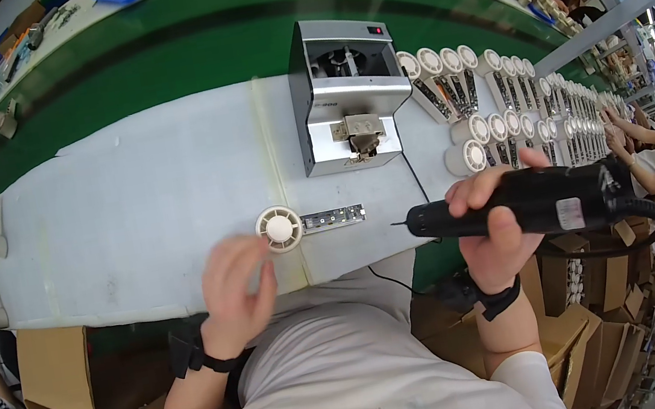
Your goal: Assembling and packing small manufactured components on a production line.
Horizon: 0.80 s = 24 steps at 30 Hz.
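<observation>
"Head view, nearest first: how are the hands?"

"Right hand point(498, 251) wraps a black electric screwdriver point(552, 197); left hand point(234, 294), blurred, has thumb and fingers apart beside the white unit point(279, 228). Whether they touch, I can't tell."

"How would that unit handle?"

"Probably light and stiff: take its round rim point(276, 209), sparing the fragile-looking circuit board point(334, 218) on its right. It lies on the table point(169, 188), nearer than the silver machine point(353, 96)."

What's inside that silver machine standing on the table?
Through the opening in the silver machine, a dark recess with an upright metal piece shows. The casing covers the rest, so any other inner parts cannot be seen.
</observation>
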Tool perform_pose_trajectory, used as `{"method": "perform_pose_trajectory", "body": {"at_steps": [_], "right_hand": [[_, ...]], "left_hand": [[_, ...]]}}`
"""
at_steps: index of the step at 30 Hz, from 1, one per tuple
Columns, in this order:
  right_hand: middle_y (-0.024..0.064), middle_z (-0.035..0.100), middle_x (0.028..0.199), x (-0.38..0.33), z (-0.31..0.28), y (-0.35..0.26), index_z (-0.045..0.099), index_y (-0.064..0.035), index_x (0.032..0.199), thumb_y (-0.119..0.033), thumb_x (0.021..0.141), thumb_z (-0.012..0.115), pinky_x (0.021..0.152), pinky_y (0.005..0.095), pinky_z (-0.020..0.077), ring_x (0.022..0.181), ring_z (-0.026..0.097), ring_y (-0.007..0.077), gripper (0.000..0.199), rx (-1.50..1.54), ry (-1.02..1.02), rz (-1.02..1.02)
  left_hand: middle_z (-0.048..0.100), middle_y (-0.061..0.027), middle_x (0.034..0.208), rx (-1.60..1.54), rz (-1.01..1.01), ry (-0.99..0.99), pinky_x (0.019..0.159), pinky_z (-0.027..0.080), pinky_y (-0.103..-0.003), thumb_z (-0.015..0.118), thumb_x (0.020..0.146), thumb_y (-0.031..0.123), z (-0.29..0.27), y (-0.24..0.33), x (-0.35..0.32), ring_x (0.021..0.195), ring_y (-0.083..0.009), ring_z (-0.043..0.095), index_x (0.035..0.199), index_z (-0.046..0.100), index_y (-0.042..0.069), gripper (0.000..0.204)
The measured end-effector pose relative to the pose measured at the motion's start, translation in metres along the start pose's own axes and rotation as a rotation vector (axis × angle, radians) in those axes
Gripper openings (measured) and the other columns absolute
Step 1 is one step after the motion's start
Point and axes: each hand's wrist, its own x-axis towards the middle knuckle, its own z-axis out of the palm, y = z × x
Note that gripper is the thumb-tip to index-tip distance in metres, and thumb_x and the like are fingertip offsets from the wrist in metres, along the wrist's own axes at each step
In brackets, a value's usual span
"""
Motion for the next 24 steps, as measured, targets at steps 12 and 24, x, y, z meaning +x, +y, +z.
{"method": "perform_pose_trajectory", "body": {"at_steps": [12,24], "right_hand": [[0.0036,0.053,0.077,-0.004,0.002,0.04,0.044,-0.0094,0.123,-0.016,0.087,0.067,0.067,0.0372,0.0447,0.064,0.051,0.0172,0.043,-0.015,0.009,0.17],[0.004,0.053,0.077,-0.005,0.002,0.052,0.044,-0.0102,0.124,-0.017,0.088,0.067,0.067,0.0357,0.0448,0.065,0.051,0.0174,0.043,0.008,0.0,0.218]], "left_hand": [[0.059,-0.01,0.107,0.104,-0.018,-0.141,0.083,0.049,-0.039,0.079,0.069,0.009,0.039,-0.014,0.039,0.1,-0.0309,0.056,0.1,0.064,0.005,0.034],[0.057,-0.0088,0.102,0.126,-0.05,-0.177,0.079,0.049,-0.038,0.077,0.069,0.007,0.04,-0.011,0.045,0.095,-0.029,0.056,0.093,0.065,0.006,0.027]]}}
